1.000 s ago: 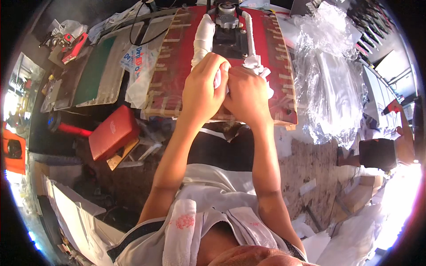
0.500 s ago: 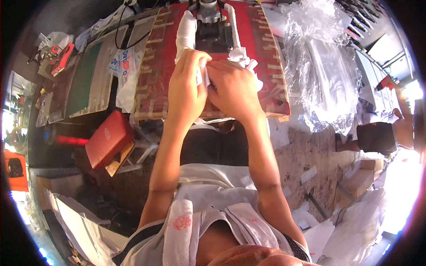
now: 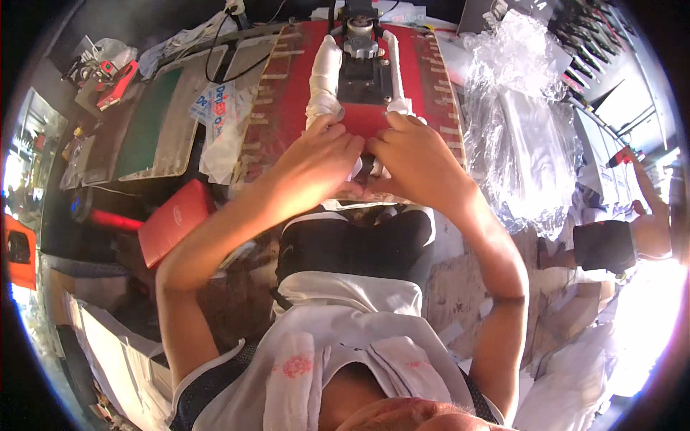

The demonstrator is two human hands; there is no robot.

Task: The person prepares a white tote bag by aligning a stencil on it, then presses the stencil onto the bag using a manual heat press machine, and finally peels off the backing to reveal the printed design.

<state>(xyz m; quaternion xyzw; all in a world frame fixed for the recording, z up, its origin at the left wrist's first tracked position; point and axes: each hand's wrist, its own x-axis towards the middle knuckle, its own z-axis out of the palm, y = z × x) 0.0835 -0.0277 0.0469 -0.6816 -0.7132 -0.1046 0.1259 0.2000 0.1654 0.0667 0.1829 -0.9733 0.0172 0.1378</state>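
Note:
At the near end of a red panel with tape strips along its sides, my two hands meet in front of me. My left hand is closed, its fingers curled inward. My right hand is closed beside it, fingertips bent toward the left. A bit of white material shows between them, along with something dark; the hands hide most of what they hold. Just beyond my fingers are the ends of two white-wrapped bars, which run back to a metal clamp on a black plate.
Crumpled clear plastic lies to the right of the panel. A red box sits lower left, below boards and a printed plastic bag. Another person is at the far right. Cartons and papers lie around the floor.
My hands have drawn back toward me from the bars, and my elbows have spread outward. The white material at the right bar is less visible. The view has shifted slightly.

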